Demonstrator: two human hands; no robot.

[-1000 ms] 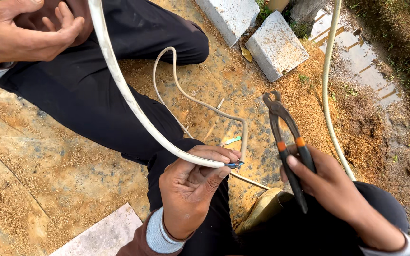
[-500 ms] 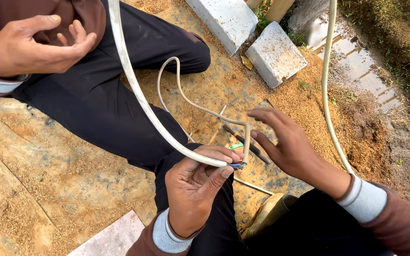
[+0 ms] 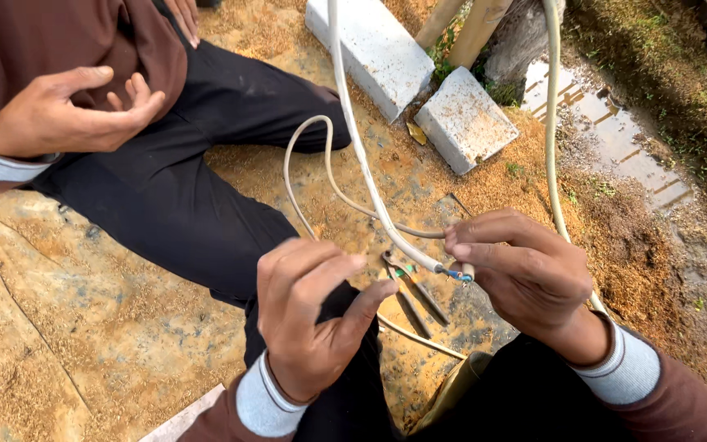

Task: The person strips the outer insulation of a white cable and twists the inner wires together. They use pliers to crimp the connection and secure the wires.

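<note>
The right hand [image 3: 525, 274], at right centre of the frame, pinches the stripped end of a white cable [image 3: 362, 155] between thumb and fingertips, closed on it. The left hand [image 3: 308, 315], in the lower middle, is half curled with the thumb out and holds nothing; it sits just beside the cable end without touching it.

The cable's long axis runs from the top centre of the frame down and to the right, its end pointing toward the right hand, with short coloured wires [image 3: 456, 276] showing at the tip. A thinner loop of the same cable curls on the sandy ground [image 3: 83, 327] to the left of it. Pliers [image 3: 411, 290] with dark handles lie on the ground between the two hands, pointing from upper left to lower right.

Half a second ago the left hand gripped the cable end and the right hand was open above the pliers; now the end has passed to the right hand. Another person's hand [image 3: 63, 115] rests open at upper left, as before.
</note>
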